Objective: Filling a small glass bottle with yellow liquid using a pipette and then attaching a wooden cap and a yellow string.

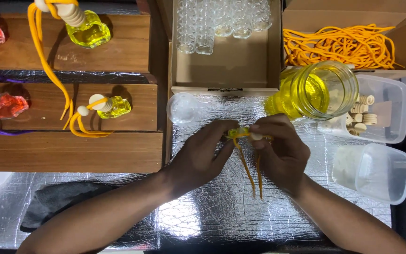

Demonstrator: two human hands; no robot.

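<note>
Two hands met over the foil sheet (222, 211), both pinched on one small yellow bottle (238, 133). The left hand (198, 157) gripped the bottle body with thumb and fingers; the right hand (280, 153) was closed on its pale cap (256, 136) end. An orange cord (250, 171) hung from the bottle in two strands, clear of the sheet's far end. The bottle was held low, just above the foil, probably so that drips would land on the covering and not on wood.

Containers:
- Glass jar (318, 90), lying tilted with its mouth toward the camera, part full of yellow liquid, just beyond the right hand.
- Clear tub (391, 108), behind the jar, holding ribbed wooden caps (365, 115).
- Second clear tub (377, 174), right of the hands; contents pale, could not tell what.
- Open box (226, 66), with empty glass vials (222, 21) ranked at its far end, near part bare.
- Second box (405, 42), full of loose orange cords (339, 44).
- One round clear bottle (183, 107), empty, lying on the foil near the left hand.

Wooden steps (71, 150) at left carried corded bottles, two yellow (90, 30) and two red (5, 106), set apart from the loose stock.
</note>
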